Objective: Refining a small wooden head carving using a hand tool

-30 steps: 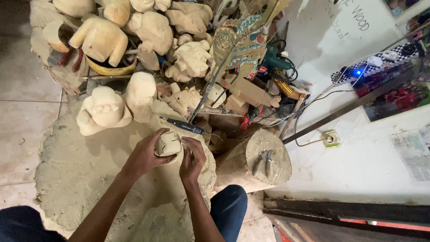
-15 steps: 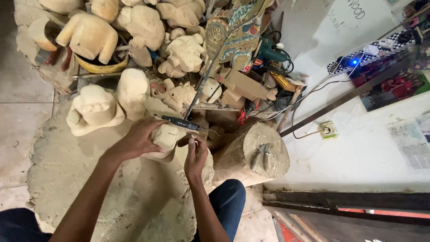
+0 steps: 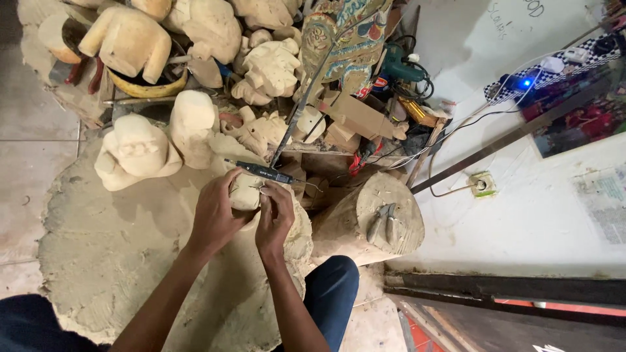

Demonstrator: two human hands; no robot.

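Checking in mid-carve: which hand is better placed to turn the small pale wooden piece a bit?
Probably the left. The left hand wraps the small wooden piece from its side, while the right hand is busy at the dark slim tool lying across its top.

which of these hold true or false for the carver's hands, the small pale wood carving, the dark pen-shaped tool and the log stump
1. Both hands, left hand and right hand, are on the small pale wood carving. True.
2. The dark pen-shaped tool lies on the floor tiles. False: it is at the carving, by the right hand.
3. Metal pliers rest on the round log stump. True.
4. The big unpainted wooden figures are bright red. False: pale bare wood.
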